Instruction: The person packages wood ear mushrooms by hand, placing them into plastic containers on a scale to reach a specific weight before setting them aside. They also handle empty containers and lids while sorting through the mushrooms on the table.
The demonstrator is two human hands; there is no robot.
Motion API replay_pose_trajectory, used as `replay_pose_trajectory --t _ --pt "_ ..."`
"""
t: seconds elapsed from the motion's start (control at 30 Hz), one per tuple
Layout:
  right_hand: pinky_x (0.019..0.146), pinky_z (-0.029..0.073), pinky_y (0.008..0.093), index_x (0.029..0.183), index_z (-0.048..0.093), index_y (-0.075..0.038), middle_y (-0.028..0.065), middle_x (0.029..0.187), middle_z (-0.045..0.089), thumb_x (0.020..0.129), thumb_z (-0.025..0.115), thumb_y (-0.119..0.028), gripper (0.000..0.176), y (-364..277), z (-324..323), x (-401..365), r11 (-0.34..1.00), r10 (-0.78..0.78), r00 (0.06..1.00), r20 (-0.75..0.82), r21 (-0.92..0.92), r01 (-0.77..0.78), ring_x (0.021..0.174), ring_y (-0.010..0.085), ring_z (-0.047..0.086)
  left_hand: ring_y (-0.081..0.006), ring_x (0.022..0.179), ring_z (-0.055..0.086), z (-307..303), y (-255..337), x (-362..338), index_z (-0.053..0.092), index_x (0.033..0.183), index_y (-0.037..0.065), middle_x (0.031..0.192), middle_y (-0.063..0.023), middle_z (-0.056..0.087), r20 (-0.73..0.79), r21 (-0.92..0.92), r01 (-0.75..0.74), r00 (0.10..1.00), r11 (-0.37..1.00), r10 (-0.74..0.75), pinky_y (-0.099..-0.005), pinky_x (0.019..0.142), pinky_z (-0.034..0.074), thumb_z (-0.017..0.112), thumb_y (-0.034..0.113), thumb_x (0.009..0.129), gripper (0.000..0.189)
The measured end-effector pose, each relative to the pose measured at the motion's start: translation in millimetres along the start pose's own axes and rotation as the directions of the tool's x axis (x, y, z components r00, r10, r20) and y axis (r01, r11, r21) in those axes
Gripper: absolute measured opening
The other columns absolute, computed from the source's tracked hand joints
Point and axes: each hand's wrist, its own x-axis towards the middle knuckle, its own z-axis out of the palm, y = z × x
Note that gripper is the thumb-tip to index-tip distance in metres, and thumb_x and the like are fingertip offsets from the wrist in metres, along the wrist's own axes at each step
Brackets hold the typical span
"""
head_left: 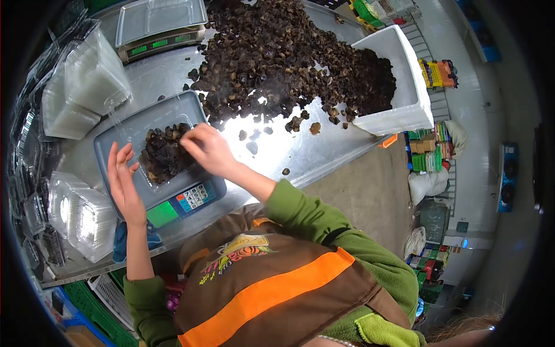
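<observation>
A clear plastic tray (149,184) heaped with dark brown mushrooms (165,155), apparently wood ears, sits on the grey scale (110,141). My right hand (209,151) reaches over the heap's right side, fingers bent and pinched together on the mushrooms at its edge. To the left of the tray, my left hand (124,182) is held up with its fingers stretched out and nothing in them. The scale's keypad (195,196) and its lit green display (162,214) face me.
Loose mushrooms (272,52) spread over the metal table (283,153) towards a white foam box (399,118) on its side. Stacked clear containers (87,81) and more clear trays (84,214) stand on the left. A second scale (162,43) is at the back.
</observation>
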Motion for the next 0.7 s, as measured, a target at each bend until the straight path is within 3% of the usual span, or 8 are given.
replay_pose_trajectory --t 0.07,0.13,0.17,0.23,0.37,0.47,0.7 --pt "0.071 0.049 0.0366 0.086 0.066 -0.004 0.0121 0.083 0.061 0.084 0.069 -0.017 0.014 -7 12 20 0.996 -0.073 0.997 0.021 -0.053 0.074 0.079 0.0284 0.061 -0.0194 0.117 0.052 3 -3 2 0.042 0.139 0.0 0.129 -0.0142 0.055 -0.015 0.021 0.018 1.0 1.0 -0.018 -0.0306 0.095 0.043 0.041 0.024 0.103 0.043" --pt "0.075 0.048 0.0384 0.085 0.068 -0.006 0.0117 0.083 0.06 0.078 0.074 -0.022 0.018 -13 23 35 0.956 -0.123 0.986 0.109 -0.254 0.147 0.084 0.0287 0.06 -0.0166 0.113 0.055 4 -17 -1 0.047 0.134 0.0 0.126 -0.0119 0.057 -0.002 0.034 0.133 0.991 0.991 -0.133 -0.0284 0.09 0.045 0.047 0.02 0.102 0.038" --pt "0.075 0.048 0.0384 0.085 0.068 -0.006 0.0117 0.083 0.06 0.078 0.074 -0.022 0.018 -16 27 39 0.957 -0.122 0.986 0.111 -0.251 0.147 0.084 0.0287 0.06 -0.0166 0.113 0.055 4 -20 -2 0.047 0.134 0.0 0.126 -0.0119 0.057 -0.004 0.036 0.135 0.991 0.99 -0.135 -0.0284 0.09 0.045 0.047 0.02 0.102 0.038" --pt "0.08 0.046 0.0401 0.083 0.069 -0.007 0.011 0.086 0.06 0.072 0.078 -0.028 0.025 -20 33 43 0.872 -0.05 0.976 0.213 -0.467 0.147 0.089 0.0295 0.057 -0.0133 0.107 0.056 6 -23 -8 0.052 0.128 -0.002 0.122 -0.0098 0.058 -0.027 0.006 0.168 0.985 0.986 -0.168 -0.0259 0.088 0.047 0.055 0.012 0.098 0.033" --pt "0.083 0.044 0.0414 0.083 0.069 -0.006 0.0102 0.089 0.06 0.066 0.08 -0.03 0.031 -13 42 42 0.893 0.0 0.975 0.223 -0.438 0.1 0.093 0.0304 0.055 -0.0125 0.105 0.056 0 -29 -11 0.058 0.118 -0.003 0.118 -0.0085 0.058 -0.03 0.075 0.186 0.982 0.98 -0.184 -0.0238 0.084 0.049 0.058 0.009 0.096 0.026" --pt "0.08 0.043 0.0398 0.082 0.068 -0.006 0.0087 0.087 0.059 0.064 0.08 -0.026 0.03 -10 38 37 0.932 -0.08 0.984 0.156 -0.34 0.13 0.089 0.0286 0.055 -0.0127 0.104 0.056 1 -31 -13 0.058 0.117 -0.004 0.116 -0.0078 0.058 -0.027 0.058 0.212 0.977 0.976 -0.211 -0.0238 0.082 0.049 0.058 0.009 0.095 0.025" --pt "0.077 0.04 0.0373 0.085 0.066 -0.008 0.0052 0.082 0.055 0.063 0.078 -0.021 0.028 -18 22 16 0.97 -0.144 0.986 0.088 -0.182 0.158 0.083 0.0255 0.051 -0.0136 0.101 0.058 16 -25 -16 0.055 0.121 -0.004 0.118 -0.0104 0.058 -0.012 0.013 0.244 0.97 0.97 -0.244 -0.0251 0.084 0.05 0.06 0.008 0.094 0.03"
